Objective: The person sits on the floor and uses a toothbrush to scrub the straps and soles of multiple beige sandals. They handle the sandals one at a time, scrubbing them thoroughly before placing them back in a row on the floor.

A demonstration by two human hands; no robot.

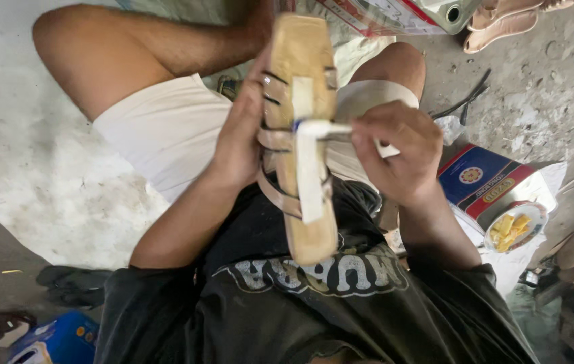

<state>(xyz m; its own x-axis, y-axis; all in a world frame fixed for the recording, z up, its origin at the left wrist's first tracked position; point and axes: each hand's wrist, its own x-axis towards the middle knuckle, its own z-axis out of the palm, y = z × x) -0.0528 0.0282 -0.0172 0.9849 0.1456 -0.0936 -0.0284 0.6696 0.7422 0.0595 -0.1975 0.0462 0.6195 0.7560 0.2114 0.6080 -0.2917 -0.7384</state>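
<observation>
My left hand [239, 135] grips a tan sandal sole [300, 61] from its left side, holding it upright over my lap with pale straps [275, 192] looped under it. A white strip [309, 172] runs down the sole's middle. My right hand [395, 152] pinches a thin metal tool [335, 135] whose tip meets a white strap end [314, 128] crossing the sole.
A red and blue box [486, 178] and a small dish of yellow paste [512, 229] lie at my right. Black pliers [465, 101] rest on the concrete floor. More tan sandals [502, 23] sit at the top right. A blue box [57, 340] is at the bottom left.
</observation>
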